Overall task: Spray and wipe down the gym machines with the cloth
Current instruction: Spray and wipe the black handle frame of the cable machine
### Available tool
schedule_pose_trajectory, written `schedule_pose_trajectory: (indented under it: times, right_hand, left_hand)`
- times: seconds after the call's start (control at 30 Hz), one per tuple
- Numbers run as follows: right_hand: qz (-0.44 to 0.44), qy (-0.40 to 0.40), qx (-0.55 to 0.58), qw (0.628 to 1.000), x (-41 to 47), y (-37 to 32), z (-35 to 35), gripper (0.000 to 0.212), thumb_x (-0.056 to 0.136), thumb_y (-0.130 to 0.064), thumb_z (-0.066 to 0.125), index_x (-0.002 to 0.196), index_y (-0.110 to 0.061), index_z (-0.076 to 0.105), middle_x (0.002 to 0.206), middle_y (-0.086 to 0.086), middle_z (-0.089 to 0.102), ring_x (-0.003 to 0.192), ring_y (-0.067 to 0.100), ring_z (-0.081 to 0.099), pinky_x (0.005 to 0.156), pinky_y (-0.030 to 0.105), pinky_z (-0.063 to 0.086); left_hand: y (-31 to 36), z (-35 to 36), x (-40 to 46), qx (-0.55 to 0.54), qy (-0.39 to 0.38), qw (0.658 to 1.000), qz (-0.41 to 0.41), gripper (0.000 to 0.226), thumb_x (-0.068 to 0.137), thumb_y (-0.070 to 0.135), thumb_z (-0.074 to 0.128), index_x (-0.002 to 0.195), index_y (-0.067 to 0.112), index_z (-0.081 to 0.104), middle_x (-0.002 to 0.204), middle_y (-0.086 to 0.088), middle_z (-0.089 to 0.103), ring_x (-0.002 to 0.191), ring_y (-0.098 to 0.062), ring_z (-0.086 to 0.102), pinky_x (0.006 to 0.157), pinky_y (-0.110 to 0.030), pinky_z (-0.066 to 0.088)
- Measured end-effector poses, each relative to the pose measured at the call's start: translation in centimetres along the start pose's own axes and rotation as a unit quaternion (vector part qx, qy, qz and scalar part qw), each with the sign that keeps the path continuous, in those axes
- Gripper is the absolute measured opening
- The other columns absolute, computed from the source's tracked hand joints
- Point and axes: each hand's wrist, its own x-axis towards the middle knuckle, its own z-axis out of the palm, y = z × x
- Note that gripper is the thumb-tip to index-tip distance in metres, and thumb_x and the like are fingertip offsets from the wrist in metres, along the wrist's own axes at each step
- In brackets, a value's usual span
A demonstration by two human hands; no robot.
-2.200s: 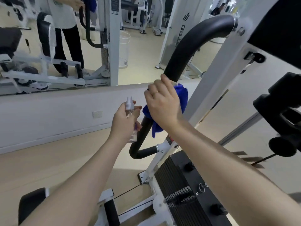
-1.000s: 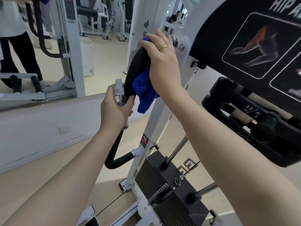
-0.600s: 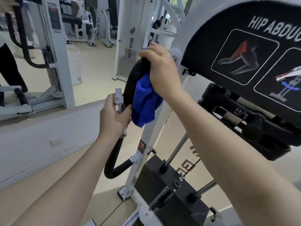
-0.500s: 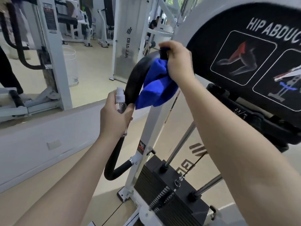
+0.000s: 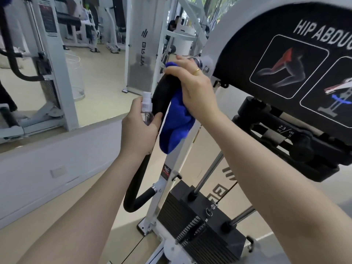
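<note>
A curved black padded handle (image 5: pixel 162 92) rises from the white frame (image 5: pixel 167 180) of a hip abduction machine. My right hand (image 5: pixel 192 86) grips a blue cloth (image 5: pixel 177 126) around the upper part of that handle, and the cloth's loose end hangs down below my palm. My left hand (image 5: pixel 137 130) holds a small clear spray bottle (image 5: pixel 147 107) with a white nozzle, upright, just left of the handle and touching it.
The black weight stack (image 5: pixel 200 229) with its steel guide rods sits below my right arm. The machine's black placard (image 5: pixel 285 60) fills the upper right. A low white wall (image 5: pixel 57 159) and a mirror with other machines lie to the left.
My right hand slid the cloth up the handle to its top end, then came back down a little along the curve. My left hand and the bottle stayed beside the handle.
</note>
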Motion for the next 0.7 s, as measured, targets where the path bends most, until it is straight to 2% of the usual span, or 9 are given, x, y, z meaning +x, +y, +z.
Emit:
schedule_pose_trajectory:
  times: [0.07,0.17,0.27,0.33,0.43,0.53,0.6,0.67,0.7]
  right_hand:
    - [0.108,0.046,0.027,0.993,0.5,0.3,-0.3,0.036,0.087,0.004,0.038,0.107,-0.003,0.067,0.118,0.016,0.062,0.117,0.025,0.052,0.106,0.023,0.036]
    - [0.253,0.042,0.086,0.963,1.0,0.9,-2.2,0.044,0.088,0.01,0.034,0.116,-0.01,0.062,0.12,0.009,0.06,0.105,0.013,0.052,0.097,0.018,0.039]
    - [0.245,0.036,0.077,0.966,0.8,0.1,-3.3,0.043,0.089,0.009,0.034,0.122,-0.008,0.058,0.12,0.008,0.059,0.104,0.008,0.049,0.09,0.004,0.034]
    - [0.246,0.086,0.089,0.961,0.4,-0.8,-3.4,0.038,0.092,0.005,0.034,0.124,-0.006,0.051,0.114,0.008,0.058,0.097,0.01,0.054,0.084,0.011,0.042]
    - [0.281,0.185,0.122,0.934,2.0,-1.7,-3.9,0.013,0.095,-0.003,0.041,0.105,-0.011,0.041,0.097,0.005,0.05,0.075,0.005,0.051,0.069,0.014,0.043]
    - [0.268,0.275,0.135,0.913,5.0,-2.5,-3.9,0.011,0.093,-0.007,0.05,0.086,-0.01,0.042,0.092,0.004,0.041,0.077,-0.001,0.04,0.074,0.003,0.035]
    - [0.206,0.187,0.132,0.952,5.3,-3.6,-2.3,0.013,0.093,-0.014,0.049,0.08,-0.009,0.05,0.093,0.005,0.044,0.087,0.007,0.047,0.088,0.01,0.036]
    - [0.098,0.035,0.043,0.994,3.2,-3.5,-0.4,0.031,0.092,-0.028,0.043,0.081,-0.007,0.063,0.095,0.007,0.058,0.106,0.024,0.054,0.107,0.041,0.031]
    - [0.053,-0.017,0.002,0.998,2.1,-3.1,-0.2,0.036,0.09,-0.032,0.041,0.089,-0.008,0.067,0.1,0.007,0.062,0.113,0.028,0.053,0.11,0.048,0.023]
  left_hand:
    - [-0.1,-0.1,0.0,0.017,-0.001,1.0,0.005,0.024,0.088,0.021,0.061,0.108,0.021,0.048,0.085,0.001,0.062,0.073,-0.022,0.064,0.063,-0.034,0.054]
    - [0.1,-0.5,0.0,0.038,-0.009,0.999,0.009,0.029,0.088,0.024,0.062,0.112,0.022,0.046,0.084,0.008,0.058,0.075,-0.017,0.063,0.065,-0.031,0.054]
    - [0.2,-0.5,-0.1,0.034,-0.009,0.999,-0.003,0.027,0.088,0.024,0.061,0.11,0.022,0.045,0.091,0.001,0.061,0.078,-0.021,0.064,0.07,-0.037,0.056]
    - [0.3,-0.4,-0.3,0.029,-0.003,1.0,-0.006,0.029,0.089,0.023,0.061,0.114,0.018,0.046,0.096,-0.003,0.062,0.08,-0.022,0.064,0.071,-0.037,0.056]
    - [0.3,-0.2,-0.4,0.029,0.0,1.0,-0.008,0.03,0.089,0.023,0.061,0.115,0.018,0.046,0.097,-0.002,0.062,0.081,-0.021,0.064,0.07,-0.035,0.055]
    - [0.4,-0.1,-0.2,0.022,-0.003,0.999,-0.031,0.031,0.09,0.024,0.06,0.116,0.019,0.045,0.093,-0.001,0.061,0.079,-0.021,0.063,0.07,-0.036,0.055]
    - [0.2,-0.1,-0.2,-0.002,0.0,0.998,-0.062,0.03,0.089,0.024,0.06,0.115,0.02,0.045,0.09,-0.004,0.061,0.074,-0.02,0.062,0.069,-0.038,0.055]
    - [-0.3,-0.2,-0.7,-0.034,0.009,0.995,-0.089,0.023,0.088,0.021,0.061,0.105,0.022,0.046,0.086,-0.006,0.061,0.068,-0.021,0.059,0.07,-0.042,0.055]
    - [-0.5,-0.3,-1.0,-0.043,0.013,0.995,-0.095,0.022,0.088,0.019,0.061,0.104,0.023,0.046,0.087,-0.006,0.061,0.069,-0.022,0.059,0.07,-0.043,0.055]
